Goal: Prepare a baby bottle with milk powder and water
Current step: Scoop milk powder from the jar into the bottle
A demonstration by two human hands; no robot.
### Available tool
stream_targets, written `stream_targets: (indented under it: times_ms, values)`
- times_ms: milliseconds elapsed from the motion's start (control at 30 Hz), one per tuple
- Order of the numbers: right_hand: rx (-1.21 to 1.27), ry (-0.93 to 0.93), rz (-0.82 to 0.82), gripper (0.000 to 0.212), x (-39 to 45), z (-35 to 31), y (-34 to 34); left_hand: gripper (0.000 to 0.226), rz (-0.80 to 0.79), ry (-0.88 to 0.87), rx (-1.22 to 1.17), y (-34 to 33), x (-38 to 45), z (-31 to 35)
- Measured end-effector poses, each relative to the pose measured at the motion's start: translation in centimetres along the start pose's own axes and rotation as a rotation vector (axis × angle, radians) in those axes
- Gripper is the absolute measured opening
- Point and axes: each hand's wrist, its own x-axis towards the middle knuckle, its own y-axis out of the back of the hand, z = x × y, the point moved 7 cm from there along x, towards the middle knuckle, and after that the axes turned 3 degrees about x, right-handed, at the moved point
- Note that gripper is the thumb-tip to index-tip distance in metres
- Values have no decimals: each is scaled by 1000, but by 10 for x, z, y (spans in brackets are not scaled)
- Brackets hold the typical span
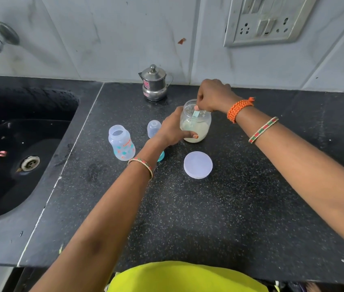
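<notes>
- The left hand (170,131) wraps its curled fingers around the side of a clear, rounded plastic jar (195,122) standing towards the back edge of the speckled black stone counter (230,207); the jar is about half full of pale powder.
- The right hand (211,94) reaches into the jar's open mouth, fingers pinched on the handle of a pale green scoop (196,113).
- The jar's flat, round, translucent lid (198,164) lies on the counter just in front of the jar.
- An open, translucent baby bottle (121,143) with printed shapes stands upright to the left, nearer the counter's sink-side edge.
- A clear domed cap (153,128) stands between bottle and jar.
- A teal piece (161,156) shows under the left wrist; I cannot tell its shape.
- A lidded steel pot (154,83) sits at the back edge.
</notes>
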Motion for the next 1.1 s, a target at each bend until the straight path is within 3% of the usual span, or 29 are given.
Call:
stream_targets:
  times_ms: [133, 333, 733, 933, 1100]
  values:
    - [109, -44, 31, 15, 0, 11, 9, 90, -8, -2, -4, -1, 0, -2]
    - [357, -168, -29, 29, 0, 34, 15, 90, -9, 1, -8, -3, 1, -5]
    - [471, -311, 17, 31, -4, 58, 17, 89, -8, 1, -17, -5, 1, -8]
    - [431, -109, 134, 17, -5, 54, 19, 89, 1, 2, -7, -5, 0, -9]
    - [280, 104, 73, 10, -12, 26, 10, 92, 12, 1, 8, -4, -1, -9]
